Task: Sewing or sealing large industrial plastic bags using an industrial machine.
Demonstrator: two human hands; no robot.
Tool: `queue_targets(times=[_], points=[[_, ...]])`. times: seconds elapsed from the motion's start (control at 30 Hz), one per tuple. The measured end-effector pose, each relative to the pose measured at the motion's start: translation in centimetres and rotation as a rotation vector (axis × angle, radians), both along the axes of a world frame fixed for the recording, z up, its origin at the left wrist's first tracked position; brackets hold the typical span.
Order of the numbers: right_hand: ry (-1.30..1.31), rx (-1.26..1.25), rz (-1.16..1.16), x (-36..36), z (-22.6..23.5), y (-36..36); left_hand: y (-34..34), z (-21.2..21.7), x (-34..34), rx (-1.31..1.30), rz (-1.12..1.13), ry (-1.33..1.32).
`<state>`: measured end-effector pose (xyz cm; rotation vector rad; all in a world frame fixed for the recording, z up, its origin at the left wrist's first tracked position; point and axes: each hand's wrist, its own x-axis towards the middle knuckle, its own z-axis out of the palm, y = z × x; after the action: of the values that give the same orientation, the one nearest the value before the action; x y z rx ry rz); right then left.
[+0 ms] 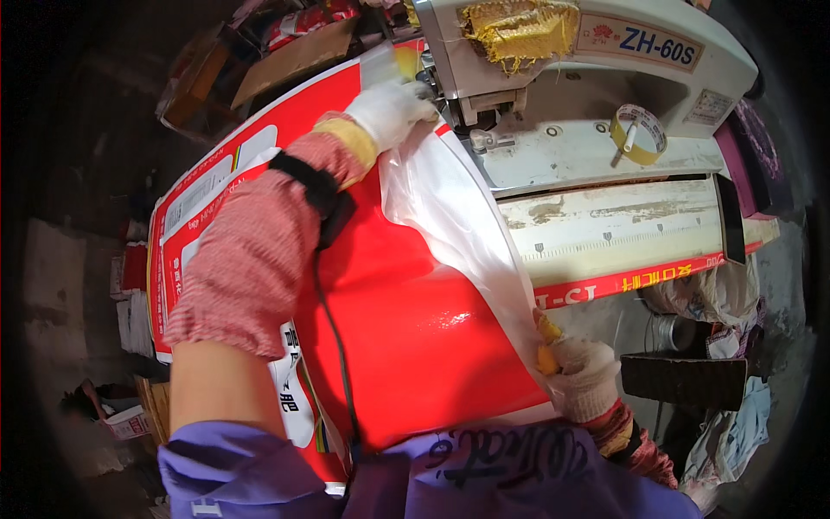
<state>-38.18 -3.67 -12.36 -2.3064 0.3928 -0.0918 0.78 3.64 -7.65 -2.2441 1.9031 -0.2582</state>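
A large red sack (406, 311) with white printed panels lies across my lap and the bench, its clear plastic liner (450, 208) folded along the right edge. My left hand (391, 111), in a white glove with a yellow cuff and a pink knit sleeve, presses the sack's top edge at the head of a cream sewing machine (553, 78). Near my waist, my right hand (581, 374), also in a white glove, grips the sack's lower edge. A black strap and cable run along my left forearm.
A roll of yellow tape (638, 134) sits on the machine bed. A yellow rag (519, 30) lies on the machine's top. Cardboard boxes (259, 65) stand at the back left, stacked sacks (134, 294) at the left, and cloth and a dark box (683, 381) at the right.
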Motion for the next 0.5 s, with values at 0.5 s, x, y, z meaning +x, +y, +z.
queue_targets(times=[0.5], points=[[0.131, -0.389, 0.015, 6.5, -0.1, 1.4, -4.6, 3.6, 0.9, 0.295, 0.271, -0.182]])
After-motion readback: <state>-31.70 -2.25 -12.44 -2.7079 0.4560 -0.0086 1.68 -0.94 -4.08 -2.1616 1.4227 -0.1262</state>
